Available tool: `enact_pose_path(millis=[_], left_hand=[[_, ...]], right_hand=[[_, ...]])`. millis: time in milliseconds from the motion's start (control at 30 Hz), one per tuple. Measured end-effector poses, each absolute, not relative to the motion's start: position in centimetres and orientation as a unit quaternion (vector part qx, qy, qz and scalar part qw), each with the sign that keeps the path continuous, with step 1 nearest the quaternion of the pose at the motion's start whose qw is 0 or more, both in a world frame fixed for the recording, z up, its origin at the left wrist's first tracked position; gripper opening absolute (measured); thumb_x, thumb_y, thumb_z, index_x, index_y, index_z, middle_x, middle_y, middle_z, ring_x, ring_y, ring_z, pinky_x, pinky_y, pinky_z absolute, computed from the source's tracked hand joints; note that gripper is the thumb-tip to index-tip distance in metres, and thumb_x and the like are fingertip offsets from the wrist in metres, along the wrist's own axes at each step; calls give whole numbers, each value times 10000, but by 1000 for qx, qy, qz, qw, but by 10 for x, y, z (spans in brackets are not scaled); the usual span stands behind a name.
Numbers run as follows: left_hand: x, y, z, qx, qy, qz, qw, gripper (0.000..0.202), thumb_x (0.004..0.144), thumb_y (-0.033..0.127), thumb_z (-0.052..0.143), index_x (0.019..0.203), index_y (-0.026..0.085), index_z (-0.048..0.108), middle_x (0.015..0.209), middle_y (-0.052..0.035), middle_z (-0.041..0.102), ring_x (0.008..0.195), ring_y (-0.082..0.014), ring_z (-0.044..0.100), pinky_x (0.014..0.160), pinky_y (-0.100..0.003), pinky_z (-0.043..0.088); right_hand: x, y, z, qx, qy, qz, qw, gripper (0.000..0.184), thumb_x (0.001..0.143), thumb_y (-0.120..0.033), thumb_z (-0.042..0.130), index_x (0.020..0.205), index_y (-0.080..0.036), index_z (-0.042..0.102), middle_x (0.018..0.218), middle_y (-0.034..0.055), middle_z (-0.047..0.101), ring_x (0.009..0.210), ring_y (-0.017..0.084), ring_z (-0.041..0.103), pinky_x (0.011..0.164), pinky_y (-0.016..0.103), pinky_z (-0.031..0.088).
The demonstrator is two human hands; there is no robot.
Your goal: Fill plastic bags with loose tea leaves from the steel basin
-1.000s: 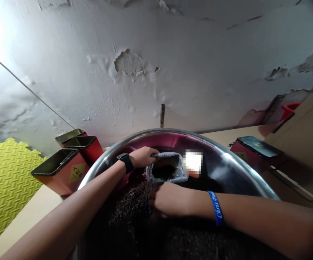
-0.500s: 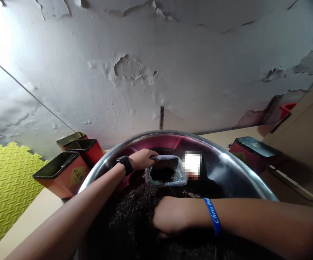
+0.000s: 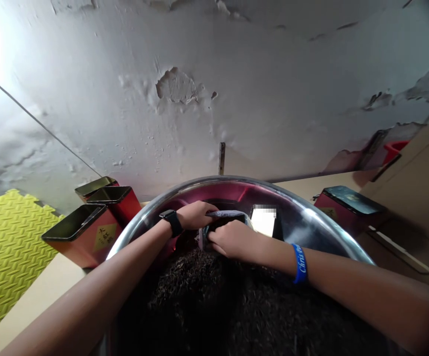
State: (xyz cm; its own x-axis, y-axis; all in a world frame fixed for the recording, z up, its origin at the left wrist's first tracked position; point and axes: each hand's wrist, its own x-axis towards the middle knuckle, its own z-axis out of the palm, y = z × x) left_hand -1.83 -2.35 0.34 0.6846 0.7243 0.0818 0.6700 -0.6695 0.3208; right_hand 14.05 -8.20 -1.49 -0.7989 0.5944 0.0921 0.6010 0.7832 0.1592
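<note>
A wide steel basin [image 3: 321, 217] in front of me is heaped with dark loose tea leaves [image 3: 207, 296]. At its far side stands a clear plastic bag [image 3: 225, 214] with its mouth open. My left hand [image 3: 195, 216], a black watch on its wrist, pinches the bag's left rim. My right hand [image 3: 232, 240], with a blue wristband, hovers over the bag's mouth with its fingers curled around a pinch of leaves. Most of the bag is hidden behind this hand.
Three open red tins [image 3: 84, 235] stand left of the basin, and another red tin [image 3: 342, 200] sits to the right. A yellow foam mat [image 3: 2, 237] lies on the floor at the left. Cardboard boxes [image 3: 422, 183] rise at the right, against a peeling wall.
My right hand dipped toward me into the tea pile, then lifted forward to the bag's mouth, now covering it. My left hand kept hold of the bag's rim.
</note>
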Motion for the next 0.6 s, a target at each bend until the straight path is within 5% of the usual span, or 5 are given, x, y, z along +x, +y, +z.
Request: enact_pose_path(millis=[233,333,467,600], left_hand=[[-18,-24,3,911,373,104,141,307,771,226,430,1022,218,606,988,-9,638,839,-142,567,714,-201,400],[-19,-24,3,903,389,103,150,288,780,285,444,1005,223,614,948,-7,648,798,-143,572,671,-198,402],[-19,-24,3,898,396,100,162,280,781,301,450,989,222,619,909,-2,654,750,-134,574,640,-192,394],[-18,-25,5,898,393,98,172,276,792,317,434,964,215,625,885,2,655,742,-129,572,639,-189,390]], right_hand=[[138,-89,-13,-265,-955,-113,71,250,835,-272,356,843,-133,564,883,97,579,842,197,522,691,317,379],[131,-112,-4,-196,-974,-71,90,311,867,-314,286,819,-151,546,817,61,574,757,160,517,626,290,372],[132,-130,-8,-91,-996,14,-10,271,835,-381,382,829,-183,567,766,23,590,630,130,511,512,264,325],[137,-122,-31,-150,-980,14,-128,296,780,-391,476,904,-151,596,808,68,610,628,157,532,470,270,306]])
